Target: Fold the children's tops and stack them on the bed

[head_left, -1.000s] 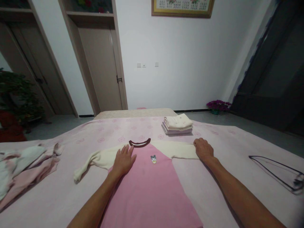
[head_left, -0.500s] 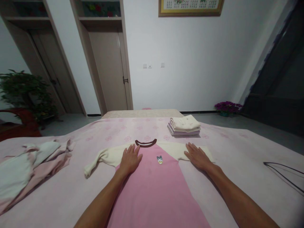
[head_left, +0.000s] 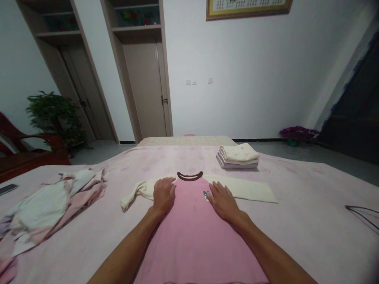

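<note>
A pink long-sleeved shirt with cream sleeves and a dark brown collar lies spread face up on the bed cover. My left hand rests on its left shoulder seam, fingers bent slightly toward the collar. Flat on the upper right chest lies my right hand, fingers stretched out and partly covering a small duck-face patch. The right sleeve is straight and smooth; the left sleeve is bunched and twisted toward its cuff.
A folded stack of clothes sits at the back right. Rumpled white and pink clothes lie on the left, near a phone. A thin black wire loop is at the right. Beyond stand a wooden chair and a plant.
My right hand has moved left from the right sleeve onto the chest; that sleeve now lies flatter. My left hand stays at the shoulder, its fingers turned more to the right. The view has shifted left.
</note>
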`<state>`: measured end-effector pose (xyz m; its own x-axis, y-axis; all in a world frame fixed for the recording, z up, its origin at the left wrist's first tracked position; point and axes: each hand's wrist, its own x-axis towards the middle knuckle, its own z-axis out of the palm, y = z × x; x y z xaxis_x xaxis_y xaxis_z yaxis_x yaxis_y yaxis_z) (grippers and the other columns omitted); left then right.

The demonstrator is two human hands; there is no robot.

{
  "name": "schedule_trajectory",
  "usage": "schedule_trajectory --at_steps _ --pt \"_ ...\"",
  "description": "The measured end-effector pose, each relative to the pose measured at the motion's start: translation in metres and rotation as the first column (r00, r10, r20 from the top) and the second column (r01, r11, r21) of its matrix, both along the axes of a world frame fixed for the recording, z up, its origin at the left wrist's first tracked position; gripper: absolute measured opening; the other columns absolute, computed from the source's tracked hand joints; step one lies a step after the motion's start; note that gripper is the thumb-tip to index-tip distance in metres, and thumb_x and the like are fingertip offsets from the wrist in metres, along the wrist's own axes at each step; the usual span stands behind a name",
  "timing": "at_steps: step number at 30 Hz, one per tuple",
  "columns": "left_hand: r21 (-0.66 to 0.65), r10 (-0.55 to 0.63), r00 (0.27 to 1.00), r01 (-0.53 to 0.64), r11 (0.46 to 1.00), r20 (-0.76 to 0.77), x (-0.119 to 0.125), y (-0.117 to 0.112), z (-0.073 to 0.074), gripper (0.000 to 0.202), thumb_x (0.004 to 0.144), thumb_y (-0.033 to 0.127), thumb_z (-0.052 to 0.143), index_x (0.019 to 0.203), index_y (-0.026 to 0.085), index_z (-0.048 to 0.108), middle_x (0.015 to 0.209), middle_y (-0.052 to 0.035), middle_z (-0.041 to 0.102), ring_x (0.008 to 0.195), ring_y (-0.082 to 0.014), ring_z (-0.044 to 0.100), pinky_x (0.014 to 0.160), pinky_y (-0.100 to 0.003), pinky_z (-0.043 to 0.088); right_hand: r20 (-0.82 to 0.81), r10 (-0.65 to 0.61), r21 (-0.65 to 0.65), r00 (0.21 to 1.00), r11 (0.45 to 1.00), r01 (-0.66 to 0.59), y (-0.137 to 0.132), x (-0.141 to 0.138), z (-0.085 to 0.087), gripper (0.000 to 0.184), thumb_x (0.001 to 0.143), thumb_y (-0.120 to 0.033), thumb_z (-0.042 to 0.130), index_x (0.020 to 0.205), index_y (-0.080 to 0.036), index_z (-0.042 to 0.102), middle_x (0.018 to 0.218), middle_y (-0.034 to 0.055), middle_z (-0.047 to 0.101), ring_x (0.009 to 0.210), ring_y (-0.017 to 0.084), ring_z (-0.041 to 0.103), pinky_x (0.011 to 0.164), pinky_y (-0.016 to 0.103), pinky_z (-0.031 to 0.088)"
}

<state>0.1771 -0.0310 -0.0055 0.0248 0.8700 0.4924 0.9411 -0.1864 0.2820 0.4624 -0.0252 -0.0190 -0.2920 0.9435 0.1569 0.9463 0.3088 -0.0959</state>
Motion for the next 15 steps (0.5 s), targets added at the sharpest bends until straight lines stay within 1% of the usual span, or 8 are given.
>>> schedule_trajectory --at_steps 2,3,5,7,8,10,12,15 --pt "0.034 0.119 0.991 -0.121 0.992 0.067 -0.027 -0.007 0.009 0.036 0.092 0.024 0.045 0.121 0.022 0.066 0.124 -0.0092 0.068 0.118 -0.0262 0.057 0.109 -0.043 0.035 -0.008 -0.01 0.011 1.0 1.0 0.011 -0.004 -0.004 -0.001 0.058 0.102 -0.046 0.029 0.15 -0.015 0.04 0.159 0.0136 0.033 0.148 0.029 0.026 0.119 0.05 0.017" --pt "0.003 0.209 0.974 -0.21 0.978 0.089 -0.044 -0.009 0.014 0.037 0.092 0.025 0.045 0.123 0.022 0.065 0.124 -0.0096 0.067 0.115 -0.0277 0.057 0.106 -0.044 0.036 -0.008 -0.009 0.011 1.0 1.0 0.009 -0.005 -0.004 0.0 0.057 0.102 -0.045 0.029 0.15 -0.016 0.041 0.159 0.0132 0.034 0.147 0.029 0.026 0.119 0.049 0.017" --pt "-0.172 0.428 0.895 -0.406 0.898 0.122 -0.083 -0.011 0.023 0.041 0.092 0.031 0.042 0.128 0.026 0.062 0.127 -0.0104 0.065 0.116 -0.0305 0.057 0.099 -0.045 0.04 -0.006 -0.008 0.016 1.0 1.0 0.008 -0.006 -0.003 0.002 0.056 0.102 -0.044 0.031 0.149 -0.016 0.042 0.158 0.013 0.035 0.147 0.028 0.027 0.119 0.048 0.017" --pt "-0.259 0.508 0.852 -0.466 0.846 0.124 -0.12 -0.011 0.03 0.044 0.09 0.036 0.044 0.128 0.022 0.062 0.125 -0.0161 0.065 0.113 -0.0363 0.058 0.091 -0.048 0.043 -0.008 -0.013 0.029 1.0 0.999 0.013 -0.005 -0.002 0.003 0.055 0.101 -0.043 0.032 0.148 -0.017 0.043 0.158 0.0131 0.036 0.147 0.027 0.028 0.119 0.047 0.017" --pt "-0.308 0.521 0.844 -0.467 0.829 0.124 -0.136 -0.011 0.032 0.041 0.088 0.039 0.047 0.119 0.021 0.067 0.118 -0.0168 0.068 0.108 -0.0372 0.061 0.086 -0.046 0.045 -0.01 -0.016 0.035 1.0 0.999 0.016 -0.005 -0.002 0.003 0.054 0.101 -0.042 0.033 0.148 -0.017 0.044 0.157 0.0133 0.036 0.146 0.027 0.028 0.119 0.047 0.017" --pt "-0.392 0.5 0.855 -0.417 0.82 0.135 -0.158 -0.011 0.032 0.031 0.081 0.042 0.057 0.096 0.02 0.073 0.097 -0.0132 0.074 0.094 -0.0337 0.066 0.077 -0.038 0.046 -0.015 -0.02 0.044 1.0 0.999 0.021 -0.005 -0.003 0.001 0.054 0.101 -0.042 0.033 0.147 -0.017 0.044 0.157 0.0137 0.038 0.146 0.027 0.029 0.118 0.048 0.018" --pt "-0.447 0.457 0.874 -0.348 0.824 0.163 -0.169 -0.011 0.028 0.023 0.073 0.041 0.064 0.077 0.02 0.071 0.077 -0.0074 0.072 0.079 -0.0273 0.067 0.068 -0.031 0.045 -0.016 -0.023 0.051 1.0 0.998 0.024 -0.004 -0.004 -0.001 0.053 0.101 -0.042 0.033 0.147 -0.017 0.045 0.156 0.0135 0.038 0.146 0.027 0.03 0.118 0.048 0.018" --pt "-0.45 0.385 0.893 -0.251 0.857 0.235 -0.175 -0.011 0.025 0.022 0.071 0.04 0.063 0.069 0.019 0.065 0.065 -0.0026 0.067 0.07 -0.0214 0.063 0.062 -0.026 0.042 -0.013 -0.019 0.06 1.0 0.998 0.019 -0.002 -0.003 -0.003 0.053 0.101 -0.042 0.033 0.147 -0.018 0.045 0.156 0.0126 0.039 0.146 0.026 0.03 0.118 0.048 0.018"
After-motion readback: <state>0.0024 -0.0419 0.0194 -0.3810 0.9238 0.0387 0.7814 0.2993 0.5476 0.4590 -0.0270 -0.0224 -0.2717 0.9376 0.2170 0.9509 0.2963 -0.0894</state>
